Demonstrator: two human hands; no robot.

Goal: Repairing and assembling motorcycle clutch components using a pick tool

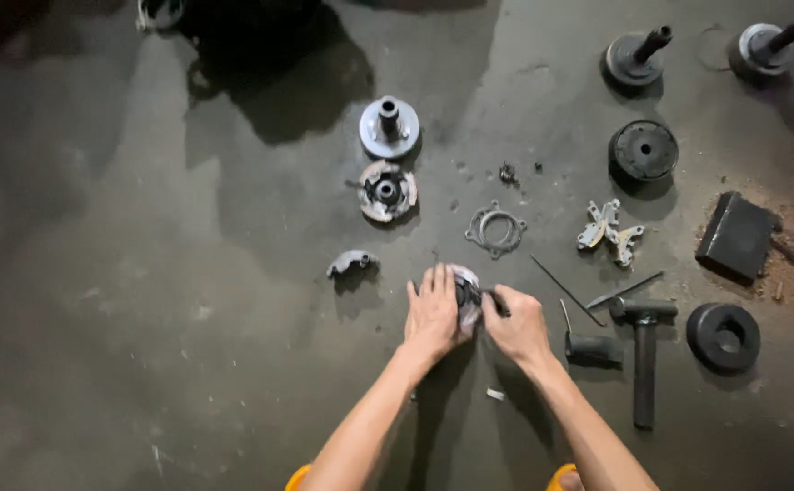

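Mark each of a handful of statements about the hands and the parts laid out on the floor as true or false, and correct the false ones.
1. The left hand lies over a round metal part on the floor. True.
2. The right hand holds a thin dark tool against that part. True.
3. The hammer is in the right hand. False: it lies on the floor to the right of that hand, untouched.
4. The flat ring gasket lies beyond the hands, apart from them. True.
5. The black ring is stacked on the black block. False: both lie apart on the floor.
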